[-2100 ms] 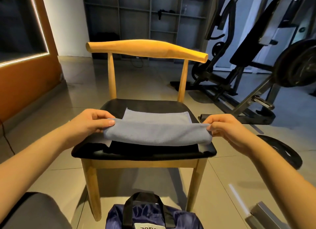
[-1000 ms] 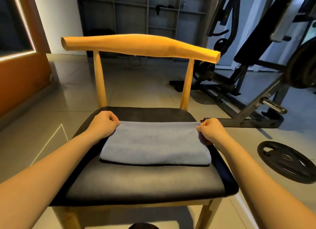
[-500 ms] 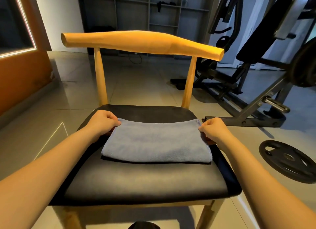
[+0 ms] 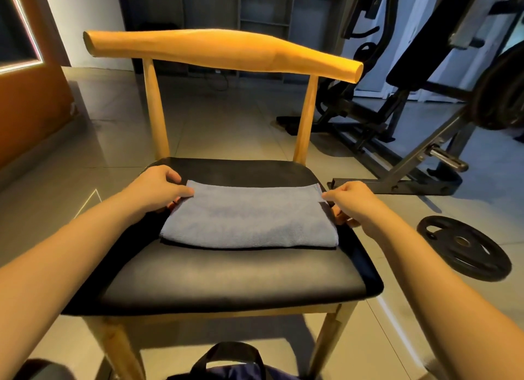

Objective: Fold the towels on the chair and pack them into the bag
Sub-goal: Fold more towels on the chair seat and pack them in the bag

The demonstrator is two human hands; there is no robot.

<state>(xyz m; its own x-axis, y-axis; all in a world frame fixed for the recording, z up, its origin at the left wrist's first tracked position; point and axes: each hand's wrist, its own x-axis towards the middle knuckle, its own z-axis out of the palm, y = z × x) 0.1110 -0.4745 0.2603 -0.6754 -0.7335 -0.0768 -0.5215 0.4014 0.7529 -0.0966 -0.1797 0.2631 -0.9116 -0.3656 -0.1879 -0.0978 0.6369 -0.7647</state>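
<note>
A grey-blue towel (image 4: 249, 218), folded in half, lies flat on the black seat of a wooden chair (image 4: 226, 277). A dark cloth shows as a thin edge under it. My left hand (image 4: 157, 188) pinches the towel's far left corner, thumb on top. My right hand (image 4: 350, 201) pinches the far right corner with its fingers curled at the towel's side edge. The dark blue bag (image 4: 229, 364) with black handles sits on the floor below the seat's front edge, mostly cut off by the frame.
The chair's wooden backrest (image 4: 224, 52) rises behind the towel. A weight bench and rack (image 4: 419, 118) stand at the right, with a black weight plate (image 4: 465, 247) on the tiled floor beside the chair. An orange wall (image 4: 31, 101) is at the left.
Both hands carried the towel's near edge over to the far edge, folding it in half, and laid it flat. They still hold the far corners. The view has tilted down, showing the bag's handles again.
</note>
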